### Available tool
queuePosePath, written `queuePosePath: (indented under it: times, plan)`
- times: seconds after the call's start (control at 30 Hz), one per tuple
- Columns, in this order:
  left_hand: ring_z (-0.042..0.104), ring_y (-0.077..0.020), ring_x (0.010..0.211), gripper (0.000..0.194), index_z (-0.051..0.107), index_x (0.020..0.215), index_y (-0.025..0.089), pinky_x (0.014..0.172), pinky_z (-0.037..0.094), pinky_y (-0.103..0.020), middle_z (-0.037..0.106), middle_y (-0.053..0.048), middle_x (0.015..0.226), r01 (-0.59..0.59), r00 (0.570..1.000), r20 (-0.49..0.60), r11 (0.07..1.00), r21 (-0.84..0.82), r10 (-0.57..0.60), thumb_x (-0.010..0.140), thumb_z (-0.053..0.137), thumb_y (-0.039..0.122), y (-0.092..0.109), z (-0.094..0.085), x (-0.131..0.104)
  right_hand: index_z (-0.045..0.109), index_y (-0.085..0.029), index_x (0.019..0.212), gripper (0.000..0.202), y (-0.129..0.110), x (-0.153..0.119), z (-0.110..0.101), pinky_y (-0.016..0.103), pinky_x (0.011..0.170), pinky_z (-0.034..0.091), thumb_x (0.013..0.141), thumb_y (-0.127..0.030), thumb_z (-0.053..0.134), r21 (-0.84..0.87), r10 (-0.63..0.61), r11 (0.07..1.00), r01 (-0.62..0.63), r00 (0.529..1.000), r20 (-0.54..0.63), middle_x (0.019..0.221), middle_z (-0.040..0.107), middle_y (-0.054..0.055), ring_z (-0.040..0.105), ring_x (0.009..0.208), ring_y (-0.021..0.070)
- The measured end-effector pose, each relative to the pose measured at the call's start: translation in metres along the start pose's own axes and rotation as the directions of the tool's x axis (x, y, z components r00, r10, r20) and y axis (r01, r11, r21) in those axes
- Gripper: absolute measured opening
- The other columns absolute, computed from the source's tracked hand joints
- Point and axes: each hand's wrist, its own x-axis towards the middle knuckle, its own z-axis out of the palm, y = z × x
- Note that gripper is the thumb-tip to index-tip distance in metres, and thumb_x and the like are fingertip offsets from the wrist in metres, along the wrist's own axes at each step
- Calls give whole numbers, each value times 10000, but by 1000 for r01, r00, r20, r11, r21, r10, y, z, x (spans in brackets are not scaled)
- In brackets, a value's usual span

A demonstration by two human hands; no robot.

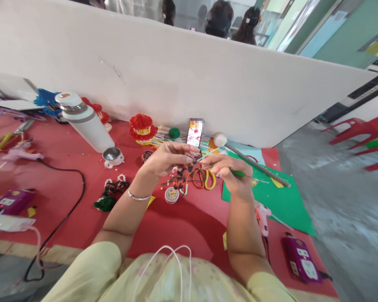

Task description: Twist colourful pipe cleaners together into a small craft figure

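My left hand (169, 159) is closed, its fingertips pinching a small bit of dark yarn (194, 160). Close on its right, my right hand (229, 168) grips a thin tool with a green handle (237, 173); the tool's tip is too small to make out. Between the hands a pale thin stick (210, 153) slants up. Beneath them lie dark multicoloured yarn (179, 179), scissors with red and yellow handles (210, 180) and a small round tub (171, 195). A phone (194, 133) leans against the white partition behind my fingers.
A white bottle (90, 126) and metal-lined cup (112, 157) stand left. Red yarn pieces (142, 127), a green ball (174, 133) and a grey rod (258, 165) lie farther back. A pink glue gun (262, 218), purple power box (301, 258) and black cable (82, 178) flank my arms.
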Motion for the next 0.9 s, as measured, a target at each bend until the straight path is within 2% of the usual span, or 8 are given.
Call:
queuePosePath:
  times: [0.13, 0.23, 0.33, 0.43, 0.53, 0.67, 0.77, 0.9]
  plan:
    - [600, -66, 486, 313, 900, 945, 208, 427, 459, -174, 784, -14, 719, -85, 996, -39, 996, -10, 84, 638, 956, 190, -4, 1, 2, 842, -310, 854, 269, 11, 2, 11, 353, 666, 725, 992, -507, 722, 219, 125, 972, -84, 976, -177, 908, 872, 14, 841, 847, 208]
    - [613, -72, 516, 309, 892, 936, 193, 436, 456, -173, 804, -34, 758, -96, 991, -97, 995, -13, 95, 632, 950, 191, -7, 0, 4, 847, -300, 847, 276, 11, 4, 16, 350, 697, 733, 969, -527, 749, 223, 183, 966, -134, 959, -218, 894, 870, 19, 849, 911, 217]
    - [607, -71, 508, 332, 887, 959, 189, 427, 443, -180, 807, -34, 782, -44, 997, -66, 998, -44, 41, 634, 950, 206, -8, 0, 5, 832, -272, 818, 325, 9, 6, 18, 335, 705, 731, 916, -580, 795, 257, 240, 950, -177, 941, -238, 922, 879, 32, 851, 862, 207]
    - [592, -67, 500, 339, 886, 990, 196, 443, 447, -188, 781, -18, 747, -42, 998, -53, 997, -62, 39, 664, 965, 248, -12, 4, 6, 787, -250, 797, 441, 15, 9, 22, 282, 621, 703, 851, -687, 804, 391, 385, 884, -257, 874, -296, 820, 864, 16, 821, 682, 165]
    - [613, -77, 551, 307, 887, 955, 208, 498, 485, -201, 782, -20, 751, -144, 981, -142, 988, -55, 135, 666, 980, 256, -17, 9, 8, 764, -248, 822, 516, 26, 12, 27, 300, 636, 715, 780, -759, 819, 462, 475, 834, -301, 817, -326, 738, 842, -1, 804, 617, 164]
    - [581, -65, 530, 305, 892, 941, 219, 463, 454, -199, 804, -27, 800, -206, 956, -215, 978, -12, 199, 649, 977, 244, -18, 13, 10, 781, -253, 826, 494, 31, 11, 31, 335, 691, 733, 747, -735, 863, 442, 446, 855, -270, 818, -363, 787, 860, 4, 826, 663, 189]
    - [573, -61, 494, 312, 895, 953, 224, 430, 431, -195, 795, -20, 780, -190, 958, -228, 981, -37, 176, 652, 971, 256, -17, 13, 9, 814, -267, 872, 414, 27, 8, 31, 328, 699, 732, 729, -638, 929, 354, 384, 898, -261, 859, -339, 871, 880, 6, 831, 687, 188]
    - [568, -61, 484, 304, 895, 949, 227, 415, 404, -198, 796, -24, 784, -169, 957, -246, 985, -39, 154, 658, 973, 266, -14, 15, 7, 850, -305, 966, 190, 24, 3, 30, 340, 783, 732, 839, -433, 908, 133, 255, 966, -220, 887, -385, 989, 891, 0, 856, 854, 199]
